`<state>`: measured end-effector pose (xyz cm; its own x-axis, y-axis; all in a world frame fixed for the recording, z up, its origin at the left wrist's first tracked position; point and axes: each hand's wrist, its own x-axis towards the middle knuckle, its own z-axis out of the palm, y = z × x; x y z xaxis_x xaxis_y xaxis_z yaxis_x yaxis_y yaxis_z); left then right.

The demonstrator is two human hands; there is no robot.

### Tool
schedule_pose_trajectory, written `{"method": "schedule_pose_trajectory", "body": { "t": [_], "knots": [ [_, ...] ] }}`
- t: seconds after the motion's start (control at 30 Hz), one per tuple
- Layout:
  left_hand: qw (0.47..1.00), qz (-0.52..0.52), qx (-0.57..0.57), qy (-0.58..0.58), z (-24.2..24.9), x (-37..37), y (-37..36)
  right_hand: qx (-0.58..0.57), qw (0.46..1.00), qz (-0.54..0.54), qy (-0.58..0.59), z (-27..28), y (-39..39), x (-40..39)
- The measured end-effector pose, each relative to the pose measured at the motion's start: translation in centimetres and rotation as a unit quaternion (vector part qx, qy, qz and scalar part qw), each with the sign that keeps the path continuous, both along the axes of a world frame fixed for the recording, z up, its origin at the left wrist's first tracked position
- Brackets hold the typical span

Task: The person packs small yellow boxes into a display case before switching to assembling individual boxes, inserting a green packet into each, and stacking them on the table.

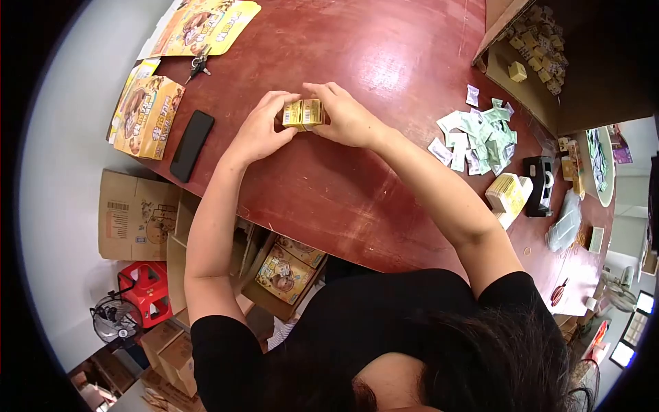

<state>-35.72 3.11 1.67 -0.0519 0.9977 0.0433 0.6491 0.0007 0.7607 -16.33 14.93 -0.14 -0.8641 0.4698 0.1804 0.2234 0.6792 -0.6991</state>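
Observation:
Two small yellow boxes (292, 115) with barcodes on top stand side by side on the red-brown table (329, 185). My left hand (264, 127) closes on them from the left, thumb at the near side and fingers at the far side. From the right, my right hand (350, 118) grips the pair in the same way, its thumb and fingers at the box edges. The lower sides of the boxes are partly hidden by my fingers.
Left lie a black phone (192, 146), keys (198, 65) and a yellow display box (147, 117). Right are green and white sachets (480, 136), folded small cartons (506, 194) and a black tape dispenser (539, 185). A large cardboard box (590, 89) at the upper right contains many small boxes.

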Motion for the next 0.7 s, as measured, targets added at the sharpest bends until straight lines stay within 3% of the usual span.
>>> {"method": "schedule_pose_trajectory", "body": {
  "t": [0.03, 0.13, 0.2, 0.33, 0.4, 0.47, 0.57, 0.63, 0.7],
  "knots": [
    [1.0, 0.001, 0.0, -0.001, 0.1, 0.1, 0.0, -0.061, 0.998, 0.002, 0.026, 0.0, 0.0, 0.2],
    [1.0, -0.011, -0.019, -0.02, 0.4, 0.6, 0.3, -0.066, 0.997, -0.007, 0.044, -0.4, -0.7, 0.5],
    [0.997, -0.018, 0.037, 0.061, -0.3, 0.5, 0.9, -0.082, 0.995, -0.021, 0.051, -0.6, -1.2, 0.6],
    [0.998, -0.029, 0.009, 0.056, -0.2, 0.8, 2.8, -0.085, 0.993, -0.023, 0.08, -0.3, -2.8, 3.6],
    [0.992, -0.059, 0.024, 0.112, -0.6, -0.1, 4.4, -0.002, 0.995, -0.042, 0.091, 0.1, -3.6, 6.3],
    [0.99, -0.09, 0.024, 0.11, 0.6, 1.1, 5.4, -0.029, 0.995, -0.06, 0.07, 1.4, -3.9, 9.2],
    [0.972, -0.104, -0.102, 0.185, 2.7, 2.7, 6.2, -0.064, 0.992, -0.102, 0.048, 1.7, -3.7, 10.7],
    [0.975, 0.01, -0.124, 0.181, 2.3, 4.1, 6.3, -0.064, 0.99, -0.116, 0.049, 2.1, -3.5, 11.6],
    [0.963, 0.02, -0.089, 0.255, 2.4, 5.4, 5.4, -0.045, 0.991, -0.111, 0.063, 2.1, -3.6, 12.2]
  ]
}}
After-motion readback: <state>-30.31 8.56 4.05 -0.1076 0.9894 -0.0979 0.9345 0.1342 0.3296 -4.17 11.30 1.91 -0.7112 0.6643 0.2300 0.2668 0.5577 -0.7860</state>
